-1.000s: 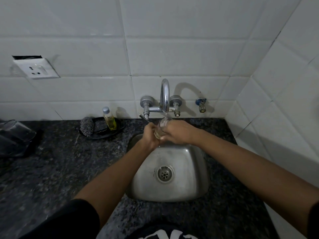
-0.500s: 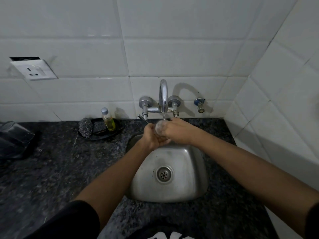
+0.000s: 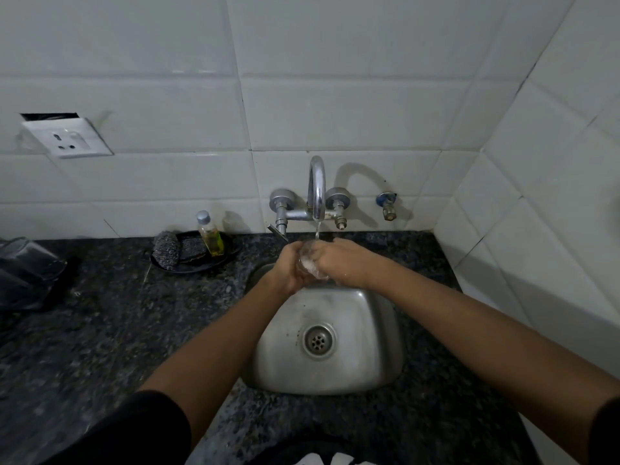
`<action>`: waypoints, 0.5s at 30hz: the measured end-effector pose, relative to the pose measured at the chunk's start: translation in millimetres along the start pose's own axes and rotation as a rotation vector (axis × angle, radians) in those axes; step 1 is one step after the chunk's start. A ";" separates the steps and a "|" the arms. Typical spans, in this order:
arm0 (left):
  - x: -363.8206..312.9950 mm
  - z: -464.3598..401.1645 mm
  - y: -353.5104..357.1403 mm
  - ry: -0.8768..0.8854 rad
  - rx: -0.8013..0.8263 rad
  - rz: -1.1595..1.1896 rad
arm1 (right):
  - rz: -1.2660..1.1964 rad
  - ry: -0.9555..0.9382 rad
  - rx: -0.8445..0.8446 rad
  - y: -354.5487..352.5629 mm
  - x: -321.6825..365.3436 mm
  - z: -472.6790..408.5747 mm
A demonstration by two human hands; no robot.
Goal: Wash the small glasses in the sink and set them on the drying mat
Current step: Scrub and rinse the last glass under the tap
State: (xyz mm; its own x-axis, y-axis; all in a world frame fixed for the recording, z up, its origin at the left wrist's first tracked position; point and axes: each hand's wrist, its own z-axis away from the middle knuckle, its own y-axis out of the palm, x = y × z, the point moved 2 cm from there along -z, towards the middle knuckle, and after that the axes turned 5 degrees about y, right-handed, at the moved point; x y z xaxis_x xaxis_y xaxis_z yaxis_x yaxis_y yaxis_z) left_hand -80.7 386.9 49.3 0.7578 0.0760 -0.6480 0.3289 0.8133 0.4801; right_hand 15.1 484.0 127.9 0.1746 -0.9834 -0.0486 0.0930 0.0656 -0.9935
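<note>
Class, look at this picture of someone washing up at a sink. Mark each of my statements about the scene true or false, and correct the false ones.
1. Water runs from the tap. True.
2. Both hands hold a small glass under the water. True: left hand, right hand.
3. The sink is full of plates. False: none can be seen in it.
4. The bottle stands right of the tap. False: it stands left of it, on a dark tray.
5. A scrubber lies on that tray. True.
</note>
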 end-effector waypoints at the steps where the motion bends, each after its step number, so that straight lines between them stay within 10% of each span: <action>1: 1.6 1.0 1.0 0.016 0.011 0.040 | -0.089 0.067 0.005 1.1 1.0 -0.3; 15: 3.2 8.1 4.4 0.079 0.016 0.102 | -0.175 0.161 0.024 -9.6 5.4 -1.3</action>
State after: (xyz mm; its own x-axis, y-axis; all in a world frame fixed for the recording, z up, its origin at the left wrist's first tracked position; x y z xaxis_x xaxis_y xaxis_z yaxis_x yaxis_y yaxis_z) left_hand -72.2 386.0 54.1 0.7415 0.2033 -0.6394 0.2620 0.7896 0.5548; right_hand 13.9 477.8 137.0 -0.0050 -0.9943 0.1069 0.1313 -0.1066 -0.9856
